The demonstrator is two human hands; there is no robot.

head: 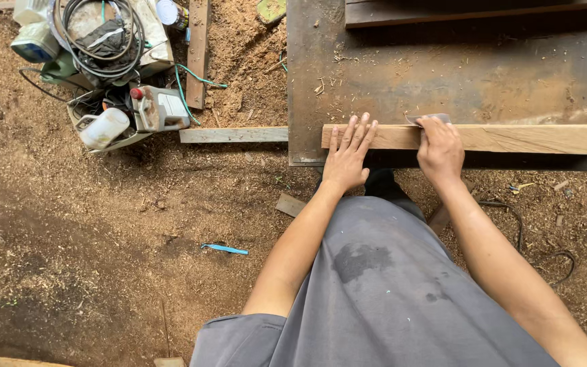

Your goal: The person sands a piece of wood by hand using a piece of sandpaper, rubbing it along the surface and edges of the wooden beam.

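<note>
A long pale wooden board (511, 138) lies along the near edge of a dark, worn workbench (443, 75). My left hand (348, 153) rests flat on the board's left end, fingers spread and pressing down. My right hand (439, 146) is closed over a small grey piece of sandpaper (429, 119) held against the top of the board, a little to the right of the left hand.
Sawdust covers the ground. At the upper left sits a pile of tools, coiled cables (103, 41) and a white jug (105, 127). A grey plank (232, 134) and a second plank (198, 51) lie near it. A blue strip (224, 249) lies on the ground.
</note>
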